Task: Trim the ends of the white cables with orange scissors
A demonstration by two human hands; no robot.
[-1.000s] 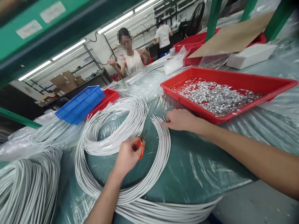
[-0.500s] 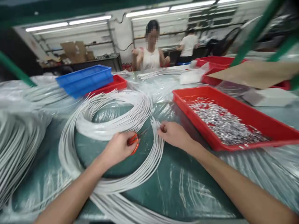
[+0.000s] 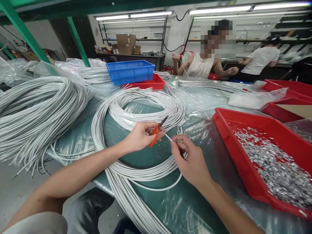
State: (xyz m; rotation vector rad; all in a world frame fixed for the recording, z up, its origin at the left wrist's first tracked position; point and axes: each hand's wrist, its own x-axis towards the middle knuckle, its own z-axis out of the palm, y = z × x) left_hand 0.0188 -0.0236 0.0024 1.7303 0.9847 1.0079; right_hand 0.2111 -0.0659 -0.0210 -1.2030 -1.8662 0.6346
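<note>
My left hand (image 3: 140,138) is closed around orange-handled scissors (image 3: 154,133), whose dark blades point up and to the right. Between thumb and fingers, my right hand (image 3: 193,161) pinches a single white cable (image 3: 168,137) near its end. That end reaches across to the fingertips of my left hand, close to the scissors; whether the two touch is hard to see. Below both hands curves a bundle of white cables (image 3: 151,174), with one strand hanging away from it. Its stripped-looking tips show just behind my right hand.
A red tray (image 3: 240,165) of small shiny metal pieces stands at right. Behind my hands lies a coil of white cable (image 3: 143,118). A bigger cable heap (image 3: 41,113) overhangs the table edge at left. Farther back are a blue bin (image 3: 131,70) and a co-worker (image 3: 200,66).
My right hand has drawn one cable out of the bundle and brought its end toward the scissors. The scissors have turned more upright. The view has swung left.
</note>
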